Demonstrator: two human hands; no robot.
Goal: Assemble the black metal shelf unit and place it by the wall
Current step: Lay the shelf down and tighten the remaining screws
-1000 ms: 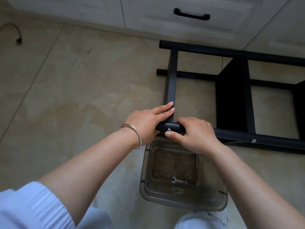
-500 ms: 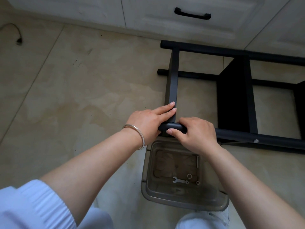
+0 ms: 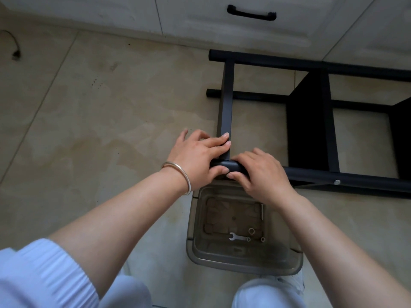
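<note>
A black metal shelf unit of round tubes and flat panels (image 3: 311, 121) lies on its side on a beige tiled floor (image 3: 89, 107), just in front of white cabinet doors (image 3: 222, 21), so it is not yet upright by the wall; the person looks down on it. The left hand (image 3: 200, 158) lays straight fingers along the flat black crossbar (image 3: 226, 103) while its thumb curls under the near round tube (image 3: 322, 174), so it grips the corner joint; the right hand (image 3: 260, 174) is wrapped over the same tube just beside it, fingers curled round. A silver bangle (image 3: 180, 174) sits on the left wrist. Below the hands, on the floor, stands a clear grey plastic bin (image 3: 200, 252) holding a small silver spanner (image 3: 237, 237) and a few small ring-shaped fittings (image 3: 251, 230). The step in hand appears to be seating or fastening this corner; to do it well, the crossbar should be held square against the tube while the hole is lined up, and the fastener, hidden under the hands, started straight by finger before the spanner is used.
</note>
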